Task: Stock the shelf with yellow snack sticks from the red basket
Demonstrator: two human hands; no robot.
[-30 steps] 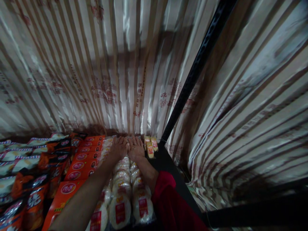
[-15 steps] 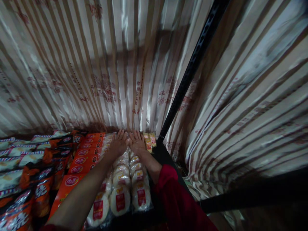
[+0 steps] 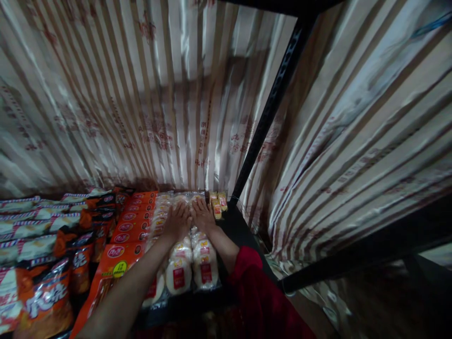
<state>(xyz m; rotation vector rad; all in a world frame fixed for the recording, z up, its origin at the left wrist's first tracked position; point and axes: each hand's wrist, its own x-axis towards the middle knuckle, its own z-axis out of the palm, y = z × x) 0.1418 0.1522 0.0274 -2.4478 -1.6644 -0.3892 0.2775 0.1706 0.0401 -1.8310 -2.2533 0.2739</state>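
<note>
Resting left hand [image 3: 177, 220] and right hand [image 3: 204, 214] side by side, palms down, with fingers stretched out, on wrapped round cakes [image 3: 179, 273] set in rows on a black shelf [image 3: 237, 227]; having orange packs [image 3: 137, 214] just left of the cakes, small yellow packets [image 3: 217, 208] right of their far end, and striped sheeting [image 3: 176, 108] behind them

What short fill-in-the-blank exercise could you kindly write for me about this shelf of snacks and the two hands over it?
1. The left hand and the right hand lie over wrapped snacks whose outline is ____, not square.
2. The sleeve on the right arm is coloured ____.
3. The small yellow packs lie to the ____ of the right hand.
4. The slotted post rising behind the shelf goods is coloured ____.

Missing words: round; red; right; black.
</note>
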